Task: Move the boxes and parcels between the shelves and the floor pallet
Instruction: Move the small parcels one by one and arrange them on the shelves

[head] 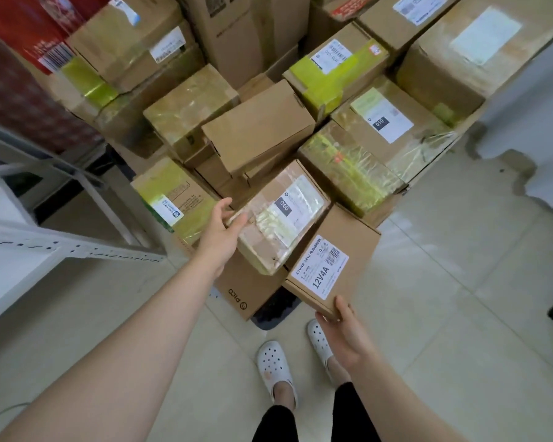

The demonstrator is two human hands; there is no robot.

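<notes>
A floor stack of brown cardboard boxes [259, 129] fills the middle of the view. At its near edge lies a tape-wrapped box with an "080" label [278, 218], tilted. My left hand [222, 229] reaches in from the left, and its fairly straight fingers rest on that box's left corner, thumb spread above. To its right leans a flat brown box with a "12V4A" label [329, 266]. My right hand [342, 330] pinches that box's near corner, thumb on top and fingers underneath.
A white metal shelf unit [45, 250] stands at the left. A brown "pico" box [246, 291] sits under the taped box, above a dark pallet edge [275, 311]. My feet in white clogs [275, 365] stand on the tiled floor [460, 282]. Larger boxes are piled behind.
</notes>
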